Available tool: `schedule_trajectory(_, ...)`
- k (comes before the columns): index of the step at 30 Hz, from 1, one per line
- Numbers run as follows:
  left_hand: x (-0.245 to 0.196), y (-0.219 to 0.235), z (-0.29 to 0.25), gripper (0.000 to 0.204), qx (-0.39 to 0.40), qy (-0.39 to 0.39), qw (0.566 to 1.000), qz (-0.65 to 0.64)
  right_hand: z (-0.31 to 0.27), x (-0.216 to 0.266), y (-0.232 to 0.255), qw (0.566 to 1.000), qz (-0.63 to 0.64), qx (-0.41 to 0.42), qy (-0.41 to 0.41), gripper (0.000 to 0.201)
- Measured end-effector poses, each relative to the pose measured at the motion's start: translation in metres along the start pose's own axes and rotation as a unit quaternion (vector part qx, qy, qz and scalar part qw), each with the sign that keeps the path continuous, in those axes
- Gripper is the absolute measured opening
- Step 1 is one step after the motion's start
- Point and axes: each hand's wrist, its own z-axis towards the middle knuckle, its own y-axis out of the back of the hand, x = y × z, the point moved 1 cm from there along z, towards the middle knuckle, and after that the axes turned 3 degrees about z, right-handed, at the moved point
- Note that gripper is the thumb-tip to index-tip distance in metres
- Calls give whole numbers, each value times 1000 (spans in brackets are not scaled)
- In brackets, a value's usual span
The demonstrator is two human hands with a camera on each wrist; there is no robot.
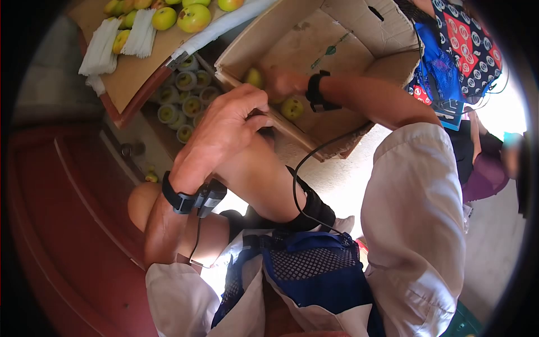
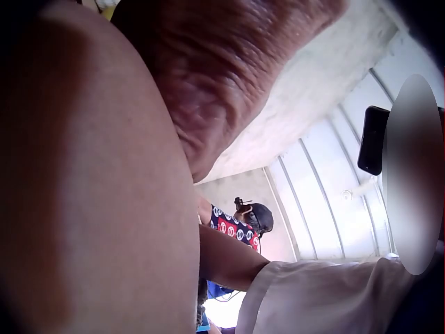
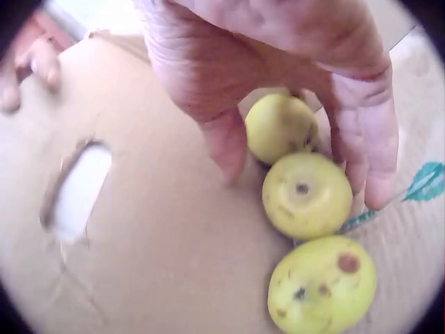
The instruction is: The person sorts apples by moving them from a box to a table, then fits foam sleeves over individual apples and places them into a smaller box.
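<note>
My right hand (image 1: 287,83) reaches down into a cardboard box (image 1: 306,137). In the right wrist view, its thumb and spread fingers stand on either side of a yellow-green apple (image 3: 278,132), with a gap showing between apple and fingers. A second apple (image 3: 306,198) sits near the fingertips, and a third apple (image 3: 323,285) with a brown spot lies closer to the wrist. The three form a row along the box wall. Over the bent knee (image 1: 261,180), my left hand (image 1: 224,121) hangs loosely curled beside the box rim, nothing visible in it.
At upper left, a brown-covered table (image 1: 132,84) bears several apples (image 1: 193,18) and white foam nets (image 1: 139,35). Netted apples (image 1: 191,105) fill a container below it. A red door-like panel (image 1: 73,224) stands at left. Another person's patterned clothing (image 1: 466,45) shows at upper right.
</note>
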Motion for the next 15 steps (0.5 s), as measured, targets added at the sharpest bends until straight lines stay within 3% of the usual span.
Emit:
schedule_trajectory(2, 2, 0, 0, 22, -5, -3, 1000, -12, -1, 4, -10, 997, -61, -46, -19, 98)
schedule_trajectory(5, 3, 2, 0, 19, 0, -12, 1000, 4, -33, 51, 25, 988, 73, 71, -116, 98)
schedule_trajectory(8, 4, 2, -1, 20, 1, 1, 1000, 5, -31, 36, 43, 982, 123, 81, -117, 97)
schedule_trajectory(11, 4, 2, -1, 20, 4, 2, 1000, -5, 19, -53, 39, 993, -11, 78, 83, 95)
schedule_trajectory(15, 2, 0, 1, 20, -11, -4, 1000, -6, 12, -48, 50, 991, -124, 21, 49, 94)
